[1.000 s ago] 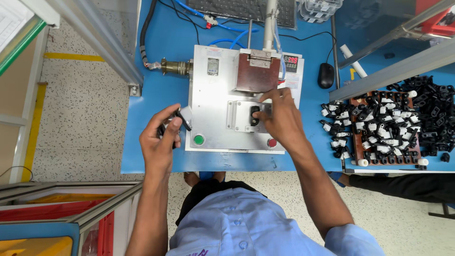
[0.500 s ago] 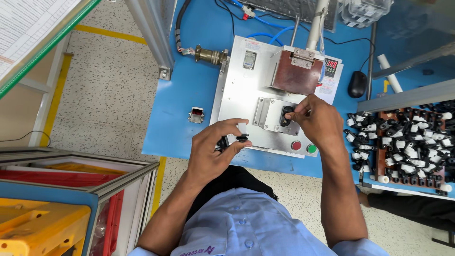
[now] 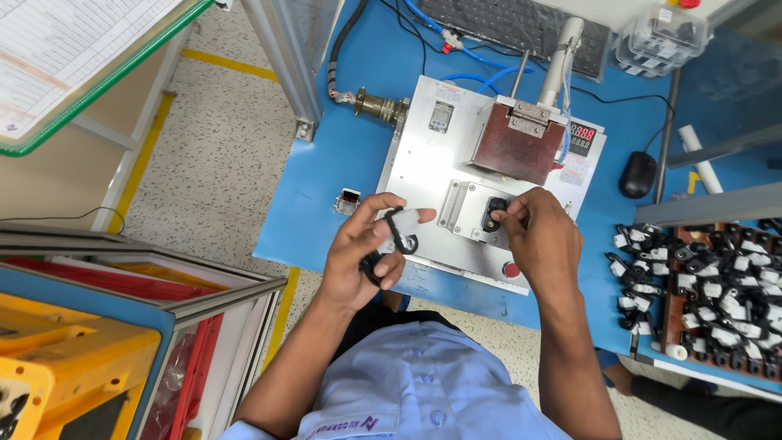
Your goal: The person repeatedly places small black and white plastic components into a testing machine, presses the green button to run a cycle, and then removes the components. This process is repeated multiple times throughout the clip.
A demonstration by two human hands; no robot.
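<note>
The left hand [image 3: 366, 253] has its grip clamped on a small black clip part [image 3: 389, 236], pinched between thumb and fingers and held just above the front left corner of the metal fixture plate [image 3: 423, 171], close to the desk [image 3: 318, 212] edge. The right hand [image 3: 542, 236] has its fingertips closed together on a second black part [image 3: 495, 213] that sits in the small recessed nest of the plate, below the brown press block [image 3: 517, 151]. A red button [image 3: 511, 270] shows at the plate's front edge, just beside the right hand. The plate's left half is bare metal, and the blue desk left of it carries only a small grey box [image 3: 348, 201]. To the right, well apart from both hands, a brown tray [image 3: 676, 322] holds a heap of black and white parts [image 3: 717, 285], some spilling over onto the desk. A black mouse [image 3: 638, 174] lies behind them, near the plate's right edge.
</note>
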